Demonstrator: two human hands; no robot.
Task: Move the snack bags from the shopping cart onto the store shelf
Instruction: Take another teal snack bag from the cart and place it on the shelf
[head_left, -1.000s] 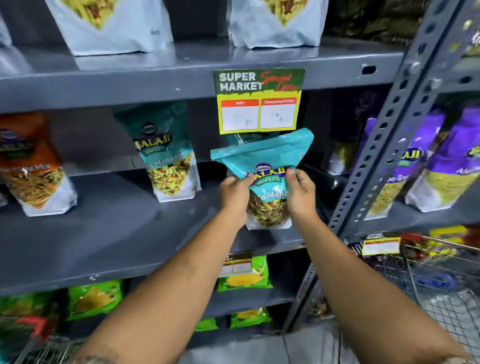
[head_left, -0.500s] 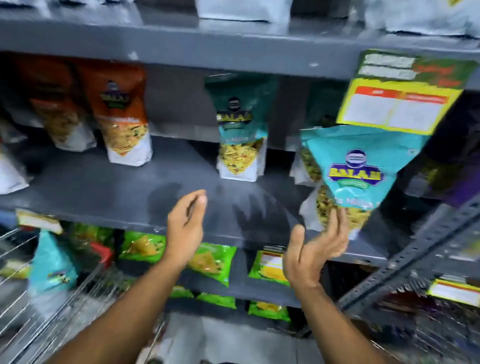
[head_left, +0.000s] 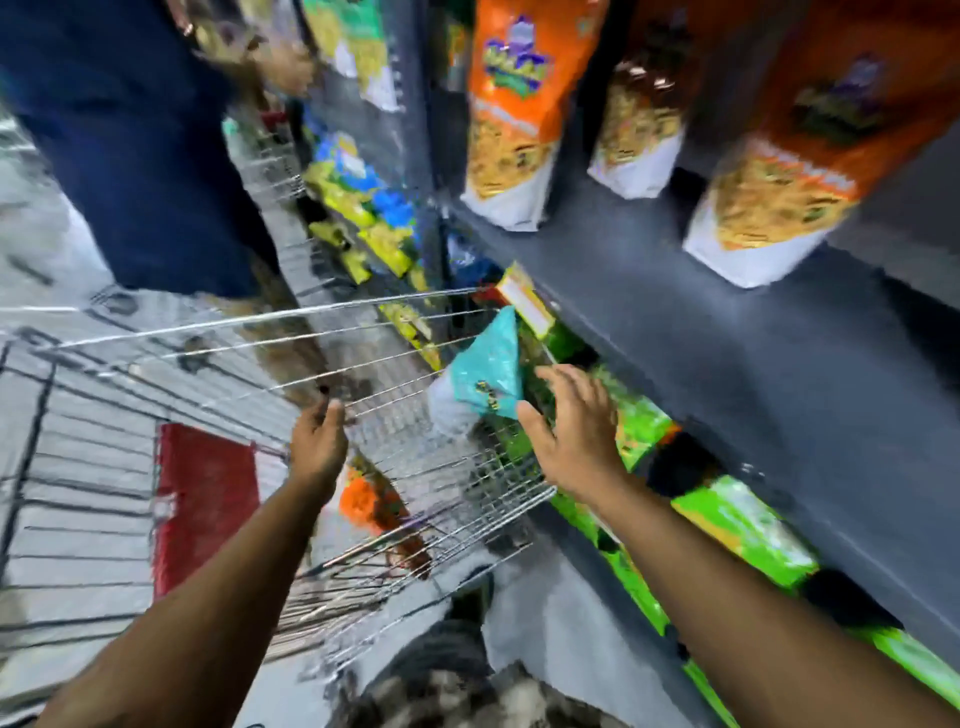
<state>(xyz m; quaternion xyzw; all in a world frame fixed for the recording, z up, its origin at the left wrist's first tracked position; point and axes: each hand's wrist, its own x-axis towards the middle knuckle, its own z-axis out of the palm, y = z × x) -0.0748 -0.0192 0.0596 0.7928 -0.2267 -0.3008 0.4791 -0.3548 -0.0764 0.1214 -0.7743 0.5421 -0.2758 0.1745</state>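
Note:
A wire shopping cart (head_left: 405, 499) fills the lower left. A teal snack bag (head_left: 485, 366) stands upright against the cart's far corner, and an orange snack bag (head_left: 366, 501) lies lower inside. My right hand (head_left: 574, 434) is open with spread fingers just right of the teal bag, its thumb beside the bag's lower edge. My left hand (head_left: 318, 447) is open over the cart's middle, holding nothing. The grey store shelf (head_left: 727, 332) runs along the right, with orange snack bags (head_left: 511, 119) standing on it. The view is blurred.
A person in dark blue clothing (head_left: 130, 140) stands at the upper left beyond the cart. A red flap (head_left: 205, 499) sits in the cart's seat end. Green snack bags (head_left: 727, 514) line the lower shelf. A yellow price tag (head_left: 524, 299) hangs on the shelf edge.
The teal bag I held has been let go on the shelf. My view swung left and down to the cart, and both empty hands dropped toward it.

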